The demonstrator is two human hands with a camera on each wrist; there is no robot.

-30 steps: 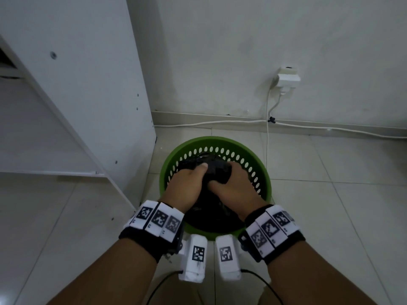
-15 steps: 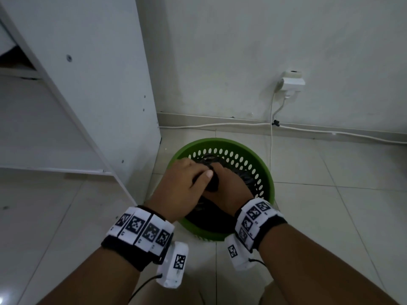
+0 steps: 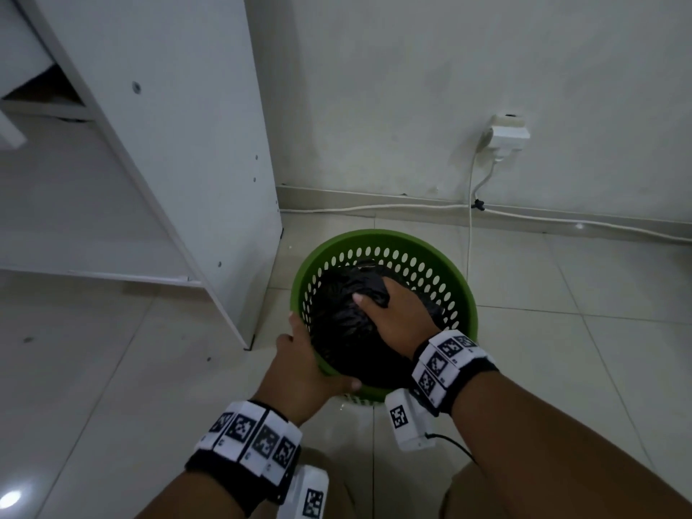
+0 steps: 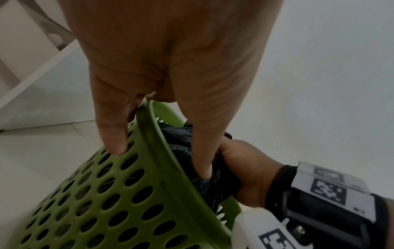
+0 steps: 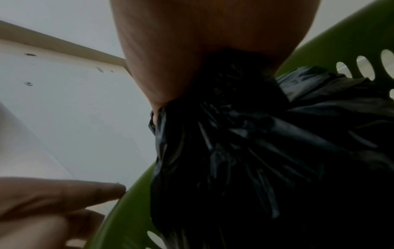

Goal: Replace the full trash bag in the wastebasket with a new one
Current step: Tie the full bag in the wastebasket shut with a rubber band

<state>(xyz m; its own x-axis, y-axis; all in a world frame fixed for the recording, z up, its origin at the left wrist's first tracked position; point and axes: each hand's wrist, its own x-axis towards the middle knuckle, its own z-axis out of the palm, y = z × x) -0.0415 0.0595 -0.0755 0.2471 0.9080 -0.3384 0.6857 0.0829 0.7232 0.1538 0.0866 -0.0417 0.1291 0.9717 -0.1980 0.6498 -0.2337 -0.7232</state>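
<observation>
- White shelving unit (image 3: 194,151) upright on the tiled floor (image 3: 561,368), its corner just beside the basket's left edge; white wall behind, with a plug (image 3: 507,136) and a cable (image 3: 374,208) running along the skirting.
- Green wastebasket (image 3: 470,305), perforated, standing on the floor near the wall; probably braced so it stays down while the bag lifts.
- Full black trash bag (image 3: 344,320) inside the wastebasket, filling most of it, gathered to a bunched neck at the top; not yet lifted clear, judging by how low it sits.
- Right hand (image 3: 397,320) clenched round the bag's gathered neck, thumb across the plastic; likely grasped there to keep the mouth closed and to give one lifting point.
- Left hand (image 3: 299,365) grasping the wastebasket's near-left rim, fingers outside the wall, thumb over the rim to the inside; apparently an anchor against the pull.
- No new bag visible in any view.
- Head view alone: the whole layout, both hands at once, basket against shelving and wall.
- Left wrist view alone: fingertip (image 4: 114,144) pressed on the holed outer wall, thumb (image 4: 202,168) dipping inside against black plastic, rim (image 4: 162,151) wedged between; wastebasket seemingly tilted, though possibly a trick of the camera angle.
- Right wrist view alone: pleats of black plastic (image 5: 234,151) fanning down from the clenched palm, tightly drawn; curled fingers themselves hidden there.
</observation>
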